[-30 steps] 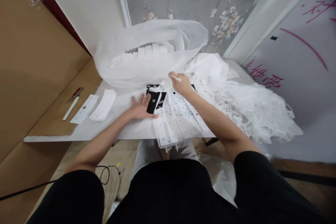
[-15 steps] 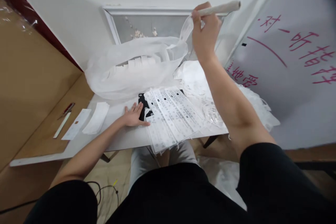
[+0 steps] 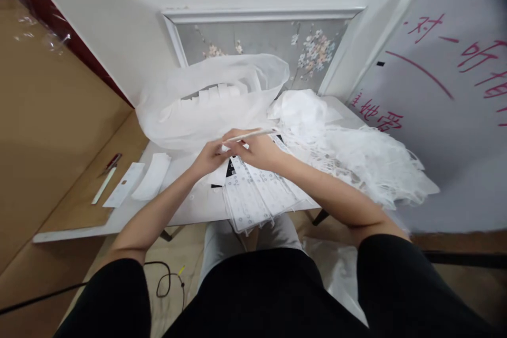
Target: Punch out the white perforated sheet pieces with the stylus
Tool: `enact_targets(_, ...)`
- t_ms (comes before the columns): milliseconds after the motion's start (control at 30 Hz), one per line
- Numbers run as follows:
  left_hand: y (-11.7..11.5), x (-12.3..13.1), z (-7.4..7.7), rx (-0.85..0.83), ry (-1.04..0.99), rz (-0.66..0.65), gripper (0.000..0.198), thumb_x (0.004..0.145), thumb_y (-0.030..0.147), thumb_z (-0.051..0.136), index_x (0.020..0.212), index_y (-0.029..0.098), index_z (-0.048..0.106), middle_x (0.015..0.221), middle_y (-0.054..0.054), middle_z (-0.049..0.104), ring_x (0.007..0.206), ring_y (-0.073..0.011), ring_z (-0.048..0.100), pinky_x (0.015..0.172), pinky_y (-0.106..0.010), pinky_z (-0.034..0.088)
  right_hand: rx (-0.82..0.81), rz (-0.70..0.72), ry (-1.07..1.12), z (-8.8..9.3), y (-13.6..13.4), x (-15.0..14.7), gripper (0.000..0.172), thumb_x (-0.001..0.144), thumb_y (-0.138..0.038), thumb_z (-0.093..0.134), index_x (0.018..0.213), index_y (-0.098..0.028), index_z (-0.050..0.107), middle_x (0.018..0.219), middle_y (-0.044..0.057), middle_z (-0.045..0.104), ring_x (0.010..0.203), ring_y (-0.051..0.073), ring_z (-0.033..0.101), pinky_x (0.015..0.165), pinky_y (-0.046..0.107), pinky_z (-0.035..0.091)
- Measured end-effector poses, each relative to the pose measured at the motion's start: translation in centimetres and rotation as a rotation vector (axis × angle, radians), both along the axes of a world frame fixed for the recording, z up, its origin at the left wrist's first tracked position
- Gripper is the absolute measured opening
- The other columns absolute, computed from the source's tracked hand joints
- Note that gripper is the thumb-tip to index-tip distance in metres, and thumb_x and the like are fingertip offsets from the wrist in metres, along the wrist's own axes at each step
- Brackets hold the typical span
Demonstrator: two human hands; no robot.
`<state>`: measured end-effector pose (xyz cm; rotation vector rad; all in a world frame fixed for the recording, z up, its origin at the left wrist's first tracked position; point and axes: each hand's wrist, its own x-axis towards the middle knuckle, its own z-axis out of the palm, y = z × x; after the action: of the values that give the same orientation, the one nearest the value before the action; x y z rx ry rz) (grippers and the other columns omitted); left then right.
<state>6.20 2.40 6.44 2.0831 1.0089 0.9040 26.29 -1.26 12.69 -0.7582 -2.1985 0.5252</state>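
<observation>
Both hands meet above the middle of the table. My right hand [image 3: 257, 149] is closed around a slim white stick-like tool [image 3: 259, 132], which lies across the top of its fingers. Against it, my left hand [image 3: 209, 157] is closed in a pinch on a thin white strip [image 3: 217, 175], partly hidden by the fingers. Below the hands fans a row of white printed sheets [image 3: 253, 195] with small dark marks, reaching past the table's front edge. Parts of a black plate [image 3: 229, 168] show at their left side.
Behind the hands stands a translucent white bag [image 3: 206, 121] holding white strips. A tangled heap of white stringy material [image 3: 368, 158] covers the right side. At left lie white cards [image 3: 151, 177], a red-handled cutter [image 3: 113, 162] and a pale stick [image 3: 104, 186].
My right hand has come down from above the bag with the stick-like tool and moved left. My left hand has lifted off the black plate and closed beside it.
</observation>
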Motion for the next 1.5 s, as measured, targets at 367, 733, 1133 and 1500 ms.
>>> enact_targets(367, 3.9, -3.4, -5.8, -0.217, -0.173, 0.247, 0.046, 0.070, 0.056, 0.082, 0.064, 0.016, 0.059, 0.053, 0.005, 0.050, 0.049, -0.0081, 0.042, 0.048, -0.021, 0.031, -0.506, -0.122, 0.363, -13.9, 4.0, 1.6, 0.053, 0.090, -0.069, 0.061, 0.096, -0.017, 0.074, 0.064, 0.000, 0.064, 0.061, 0.016, 0.062, 0.056, 0.027, 0.048)
enact_targets(733, 1.2, -3.4, -6.9, 0.114, 0.413, -0.189, 0.041, 0.084, 0.057, 0.075, 0.105, 0.022, 0.083, 0.069, -0.003, 0.076, 0.051, -0.0122, 0.059, 0.056, -0.024, 0.039, -0.452, -0.112, 0.301, -17.5, 4.7, 2.6, 0.041, 0.091, -0.058, 0.066, 0.095, -0.019, 0.077, 0.081, 0.003, 0.072, 0.070, 0.016, 0.063, 0.060, 0.026, 0.045)
enact_targets(1133, -4.0, 0.0, -7.5, 0.316, 1.043, -0.251, 0.063, 0.101, 0.059, 0.051, 0.146, 0.015, 0.059, 0.080, -0.014, 0.077, 0.072, -0.0287, 0.074, 0.064, -0.032, 0.045, -0.437, -0.069, 0.025, -18.0, 3.9, 2.9, 0.031, 0.096, -0.046, 0.064, 0.106, -0.022, 0.080, 0.109, 0.008, 0.079, 0.100, 0.022, 0.073, 0.083, 0.031, 0.057)
enact_targets(1500, -3.7, 0.2, -6.5, 0.220, 1.101, -0.242, 0.066, 0.102, 0.064, 0.044, 0.144, 0.015, 0.059, 0.081, -0.014, 0.077, 0.075, -0.0299, 0.075, 0.064, -0.033, 0.044, -0.125, -0.003, -0.082, -18.2, 3.4, 2.9, 0.023, 0.102, -0.033, 0.058, 0.106, -0.024, 0.079, 0.108, 0.005, 0.079, 0.113, 0.022, 0.069, 0.092, 0.034, 0.058)
